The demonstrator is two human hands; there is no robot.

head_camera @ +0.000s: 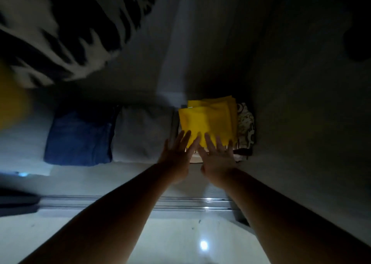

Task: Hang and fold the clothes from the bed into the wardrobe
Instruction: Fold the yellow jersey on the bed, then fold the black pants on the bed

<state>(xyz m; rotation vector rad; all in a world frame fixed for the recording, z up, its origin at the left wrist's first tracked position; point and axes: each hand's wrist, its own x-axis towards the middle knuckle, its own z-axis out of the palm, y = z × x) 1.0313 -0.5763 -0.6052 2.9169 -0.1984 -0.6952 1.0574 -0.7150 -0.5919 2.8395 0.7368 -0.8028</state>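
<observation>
The folded yellow garment (pixel 208 121) lies right of the frame's centre, on the wardrobe floor (pixel 128 175), at the top of a small stack. We reach both arms in from the bottom edge: our left hand (pixel 176 159) and right hand (pixel 218 159) lie side by side with fingers straight and spread wide, holding nothing, fingertips resting at the near edge of the yellow cloth. Just right of the stack, squeezed against the dark wardrobe wall (pixel 301 103), is a pale patterned garment (pixel 246 127); we cannot read its print. Under the yellow piece a light-coloured layer (pixel 193 159) peeps out near our palms, mostly hidden by the hands. To the left of the stack sits a folded grey garment (pixel 140 133), and further left, touching it, folded blue jeans (pixel 80 137). In the upper left a black-and-white patterned cloth (pixel 60 33) hangs blurred, and a yellow shape (pixel 12 103) is cut off by the left edge. Across the lower middle runs the metal sliding-door track (pixel 180 201), with pale glossy floor (pixel 140 241) below it catching a spot of light. The scene is dim; a dark mass at the upper right is too murky to name.
</observation>
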